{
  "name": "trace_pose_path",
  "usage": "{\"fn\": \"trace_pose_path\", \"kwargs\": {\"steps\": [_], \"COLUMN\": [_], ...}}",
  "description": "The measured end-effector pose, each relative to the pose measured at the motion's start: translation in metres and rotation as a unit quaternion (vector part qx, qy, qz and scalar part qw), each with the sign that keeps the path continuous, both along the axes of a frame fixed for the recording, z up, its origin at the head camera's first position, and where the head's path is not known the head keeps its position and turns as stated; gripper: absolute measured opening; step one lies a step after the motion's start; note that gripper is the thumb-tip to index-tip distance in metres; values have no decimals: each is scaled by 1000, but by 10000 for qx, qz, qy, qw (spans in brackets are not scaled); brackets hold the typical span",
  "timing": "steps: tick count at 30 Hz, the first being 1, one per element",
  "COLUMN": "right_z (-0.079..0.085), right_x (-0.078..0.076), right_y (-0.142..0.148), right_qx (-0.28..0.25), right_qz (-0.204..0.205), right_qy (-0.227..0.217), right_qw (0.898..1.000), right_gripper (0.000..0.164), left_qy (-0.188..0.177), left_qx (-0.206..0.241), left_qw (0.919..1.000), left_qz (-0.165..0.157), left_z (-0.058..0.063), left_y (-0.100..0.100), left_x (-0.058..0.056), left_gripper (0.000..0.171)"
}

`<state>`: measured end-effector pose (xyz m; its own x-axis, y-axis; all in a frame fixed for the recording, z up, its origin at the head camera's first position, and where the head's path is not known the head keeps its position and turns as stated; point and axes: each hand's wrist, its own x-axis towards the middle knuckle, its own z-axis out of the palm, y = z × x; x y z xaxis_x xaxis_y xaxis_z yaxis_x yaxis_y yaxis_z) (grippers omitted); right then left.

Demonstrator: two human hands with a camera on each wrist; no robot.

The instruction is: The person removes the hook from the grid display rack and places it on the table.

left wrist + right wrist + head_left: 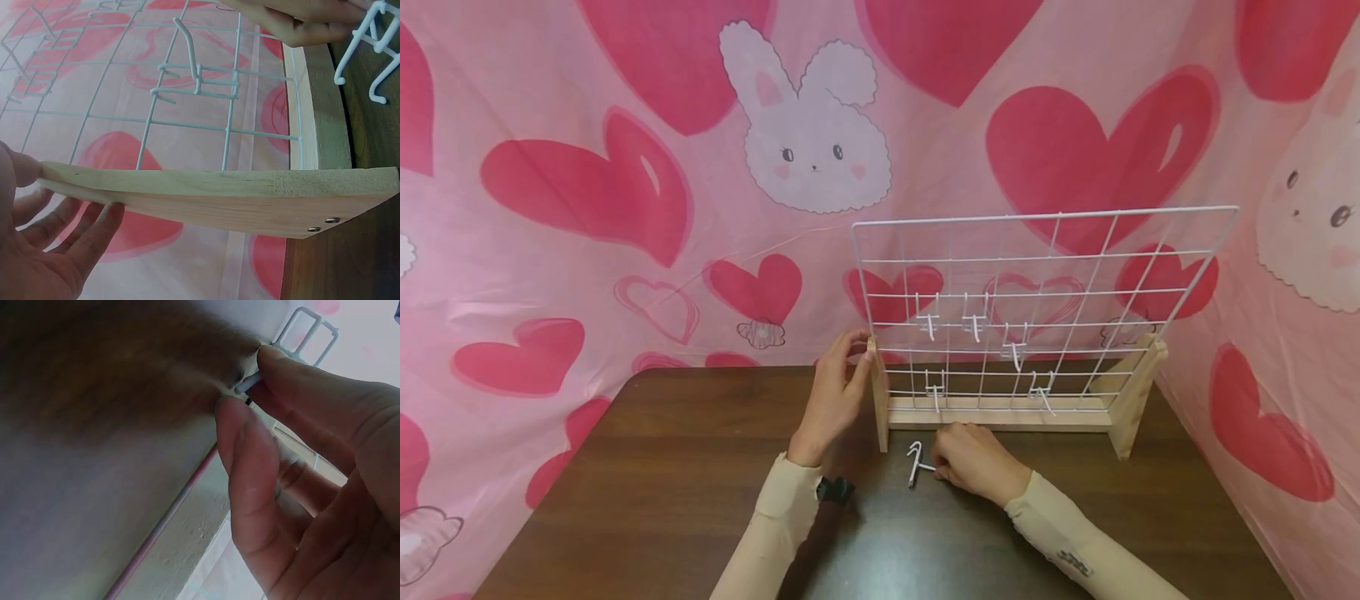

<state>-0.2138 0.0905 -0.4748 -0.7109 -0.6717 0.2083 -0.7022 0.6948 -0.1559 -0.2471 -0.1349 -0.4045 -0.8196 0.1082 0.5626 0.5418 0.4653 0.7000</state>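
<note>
A white wire grid [1045,216] stands in a wooden base, with several white hooks [1015,352] hung on it. At the left end my left hand [833,396] holds the upper part of the wooden side panel [206,185]. In the left wrist view the thumb lies on one side of it and the fingers on the other. In front of the base my right hand [977,462] pinches the prong of a loose white wire hook [915,467]. The right wrist view shows the prong's tip between thumb and finger.
Everything stands on a dark brown wooden table [700,467]. The right wooden side panel [1135,400] and a wooden crossbar [1000,414] complete the base. Behind hangs a pink cloth [587,317] with hearts and rabbits.
</note>
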Motion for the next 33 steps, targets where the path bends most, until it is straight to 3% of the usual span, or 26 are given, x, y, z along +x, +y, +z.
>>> {"fn": "trace_pose_path", "kwargs": {"steps": [6, 13, 24, 33], "right_z": [1, 1, 10, 30], "right_x": [1, 1, 8, 19], "right_y": [0, 1, 2, 1], "right_qx": [-32, -79, -111, -115], "right_qz": [19, 36, 53, 223], "right_qy": [-14, -58, -244, -185], "right_qw": [10000, 9999, 9996, 9995], "right_gripper": [32, 31, 24, 20], "left_qy": [-1, 12, -86, -160], "left_qx": [32, 10, 31, 41], "left_qw": [10000, 10000, 10000, 9998], "left_qz": [15, 5, 20, 66], "left_z": [1, 29, 29, 29], "left_y": [3, 10, 11, 11], "left_x": [1, 23, 24, 23], "left_gripper": [27, 24, 25, 26]}}
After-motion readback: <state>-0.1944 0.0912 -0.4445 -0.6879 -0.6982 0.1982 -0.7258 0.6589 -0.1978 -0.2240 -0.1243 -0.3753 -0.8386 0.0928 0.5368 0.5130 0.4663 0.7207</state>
